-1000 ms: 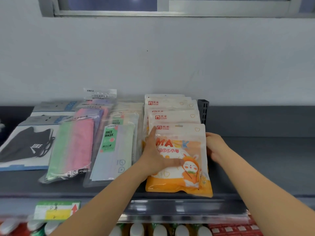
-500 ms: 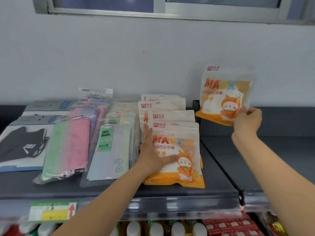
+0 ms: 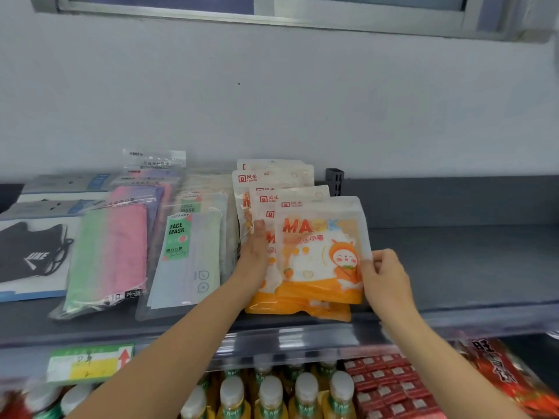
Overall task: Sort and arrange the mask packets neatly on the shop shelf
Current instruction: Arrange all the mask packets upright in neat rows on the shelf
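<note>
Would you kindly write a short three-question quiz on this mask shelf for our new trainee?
1. True or false: the right hand pinches the top orange MASK packet at its right edge.
2. The green-labelled FACE MASK packets lie: A) left of the orange stack; B) right of it; C) on top of it.
3. Fill in: the left hand rests its straight fingers against the stack's ___ side.
Key: 1 true; 2 A; 3 left.
</note>
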`<control>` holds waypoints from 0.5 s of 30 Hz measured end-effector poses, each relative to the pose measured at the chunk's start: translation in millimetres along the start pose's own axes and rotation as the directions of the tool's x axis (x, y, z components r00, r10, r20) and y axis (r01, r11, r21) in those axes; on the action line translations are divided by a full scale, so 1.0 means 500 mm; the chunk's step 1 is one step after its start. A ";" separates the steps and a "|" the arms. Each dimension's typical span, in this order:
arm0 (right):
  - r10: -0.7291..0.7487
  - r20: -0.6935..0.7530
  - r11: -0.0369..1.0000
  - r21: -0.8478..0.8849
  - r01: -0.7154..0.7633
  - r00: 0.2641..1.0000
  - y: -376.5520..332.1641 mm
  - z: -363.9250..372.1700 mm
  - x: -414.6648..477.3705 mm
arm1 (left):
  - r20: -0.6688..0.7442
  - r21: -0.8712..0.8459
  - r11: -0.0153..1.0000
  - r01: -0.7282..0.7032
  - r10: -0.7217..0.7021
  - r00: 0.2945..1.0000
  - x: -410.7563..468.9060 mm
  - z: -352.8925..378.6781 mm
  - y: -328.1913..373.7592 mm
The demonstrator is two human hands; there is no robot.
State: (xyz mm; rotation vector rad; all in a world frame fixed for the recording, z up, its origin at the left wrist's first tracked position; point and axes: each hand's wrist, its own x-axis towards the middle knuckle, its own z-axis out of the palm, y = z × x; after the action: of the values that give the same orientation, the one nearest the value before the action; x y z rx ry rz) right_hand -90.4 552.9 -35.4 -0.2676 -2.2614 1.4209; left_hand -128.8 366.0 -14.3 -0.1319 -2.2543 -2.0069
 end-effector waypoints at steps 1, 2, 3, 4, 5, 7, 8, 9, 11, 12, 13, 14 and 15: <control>-0.056 0.026 0.995 -0.086 0.058 0.998 -0.004 0.001 -0.011 | 0.013 -0.044 0.999 -0.001 0.002 1.000 -0.003 0.003 0.007; -0.096 0.063 0.981 -0.164 0.105 0.993 -0.008 0.003 -0.021 | 0.037 -0.059 0.998 -0.006 0.008 0.999 -0.005 0.004 0.011; -0.117 0.096 0.964 -0.227 0.136 0.988 -0.011 0.005 -0.031 | 0.070 -0.033 0.999 -0.024 0.026 0.997 -0.008 -0.001 0.014; -0.127 0.114 0.951 -0.267 0.153 0.985 -0.013 0.008 -0.039 | 0.104 0.044 0.998 -0.044 0.039 0.994 -0.013 -0.009 0.017; -0.130 0.120 0.945 -0.286 0.160 0.984 -0.015 0.009 -0.044 | 0.144 0.115 0.992 -0.058 0.041 0.989 -0.022 -0.020 0.019; -0.141 0.126 0.925 -0.336 0.176 0.982 -0.018 0.009 -0.051 | 0.193 0.165 0.985 -0.060 0.027 0.981 -0.031 -0.040 0.014; -0.151 0.138 0.907 -0.374 0.193 0.979 -0.020 0.009 -0.053 | 0.185 0.167 0.984 -0.054 0.023 0.982 -0.037 -0.046 0.011; -0.156 0.157 0.893 -0.399 0.207 0.975 -0.021 0.009 -0.053 | 0.160 0.159 0.985 -0.065 0.039 0.986 -0.043 -0.048 0.010; -0.142 0.198 0.896 -0.391 0.211 0.970 -0.020 0.010 -0.050 | 0.119 0.158 0.979 -0.128 0.110 0.987 -0.060 -0.052 0.009; -0.122 0.217 0.907 -0.371 0.198 0.968 -0.020 0.011 -0.048 | 0.118 0.177 0.971 -0.164 0.145 0.982 -0.066 -0.053 0.007; -0.101 0.245 0.920 -0.346 0.185 0.964 -0.020 0.010 -0.047 | 0.127 0.201 0.960 -0.193 0.170 0.977 -0.073 -0.054 0.004; -0.094 0.279 0.932 -0.314 0.183 0.956 -0.020 0.009 -0.047 | 0.141 0.229 0.953 -0.199 0.170 0.975 -0.079 -0.055 -0.001; -0.097 0.314 0.941 -0.281 0.190 0.944 -0.021 0.008 -0.049 | 0.159 0.248 0.948 -0.198 0.162 0.974 -0.085 -0.056 -0.004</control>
State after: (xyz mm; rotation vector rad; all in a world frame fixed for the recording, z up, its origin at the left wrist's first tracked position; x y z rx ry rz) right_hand -70.2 535.6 -34.3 0.0229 -2.6876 1.0864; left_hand -86.0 338.5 -19.3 -0.4448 -2.4639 -1.6375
